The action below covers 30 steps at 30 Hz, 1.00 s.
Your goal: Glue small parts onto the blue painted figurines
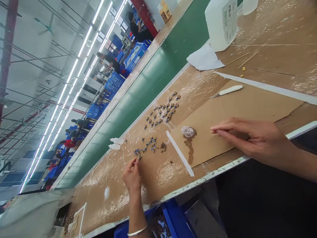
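Observation:
My left hand (131, 175), with a silver bangle on the wrist, has its fingertips pinched together on a small part at the edge of a near cluster of tiny blue-and-brass parts (148, 145). A larger scatter of the same parts (163, 110) lies farther out on the taped brown worktop (153, 175). My right hand (250, 138) lies flat on a sheet of cardboard (247, 105), fingers stretched out and holding nothing. A small clear round cap (188, 132) with a wet stain below it sits just beyond its fingertips.
A white-handled blade (226, 91) lies on the cardboard. A white jug (220, 23), white paper (204, 59) and thin wooden sticks (244, 58) are farther back. Two small white bottles (116, 143) lie beside a green conveyor belt (148, 86). Other people work among blue crates (114, 82).

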Each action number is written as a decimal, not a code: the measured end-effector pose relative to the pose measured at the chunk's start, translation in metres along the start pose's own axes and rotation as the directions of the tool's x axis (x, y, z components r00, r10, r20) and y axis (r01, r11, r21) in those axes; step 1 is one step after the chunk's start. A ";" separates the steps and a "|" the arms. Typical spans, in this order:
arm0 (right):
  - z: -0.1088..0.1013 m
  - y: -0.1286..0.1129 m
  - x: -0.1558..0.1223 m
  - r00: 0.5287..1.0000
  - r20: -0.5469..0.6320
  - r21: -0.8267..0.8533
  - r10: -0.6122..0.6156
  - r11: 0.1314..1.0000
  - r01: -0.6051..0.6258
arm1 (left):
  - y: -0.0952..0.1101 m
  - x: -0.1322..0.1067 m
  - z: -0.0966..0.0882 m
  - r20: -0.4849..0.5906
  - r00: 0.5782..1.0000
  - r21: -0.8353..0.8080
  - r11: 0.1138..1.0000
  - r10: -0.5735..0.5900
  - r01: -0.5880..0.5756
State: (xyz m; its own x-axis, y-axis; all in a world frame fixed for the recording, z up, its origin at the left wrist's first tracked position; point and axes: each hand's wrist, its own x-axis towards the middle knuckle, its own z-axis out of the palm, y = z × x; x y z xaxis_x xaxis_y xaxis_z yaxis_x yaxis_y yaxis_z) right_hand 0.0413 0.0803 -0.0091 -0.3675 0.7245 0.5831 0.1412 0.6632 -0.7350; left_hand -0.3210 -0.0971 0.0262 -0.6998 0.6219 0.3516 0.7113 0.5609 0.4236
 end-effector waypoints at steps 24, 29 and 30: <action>0.001 0.001 0.005 0.984 -0.097 0.113 -0.148 0.981 0.158 | 0.104 -0.040 -0.006 0.301 0.948 -0.684 0.670 -0.101 0.289; 0.001 0.001 0.006 0.981 -0.126 0.156 -0.148 0.974 0.167 | 0.121 -0.037 0.000 0.327 0.935 -0.715 0.610 -0.138 0.341; 0.000 0.001 0.006 0.982 -0.126 0.161 -0.144 0.973 0.163 | 0.124 -0.037 0.001 0.334 0.933 -0.720 0.602 -0.134 0.344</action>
State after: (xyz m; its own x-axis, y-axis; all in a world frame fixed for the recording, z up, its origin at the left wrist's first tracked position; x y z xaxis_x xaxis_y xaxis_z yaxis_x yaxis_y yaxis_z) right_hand 0.0389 0.0852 -0.0065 -0.2655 0.6392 0.7217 -0.0703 0.7337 -0.6758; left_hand -0.2074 -0.0501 0.0651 -0.7257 0.6880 -0.0076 0.1397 0.1582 0.9775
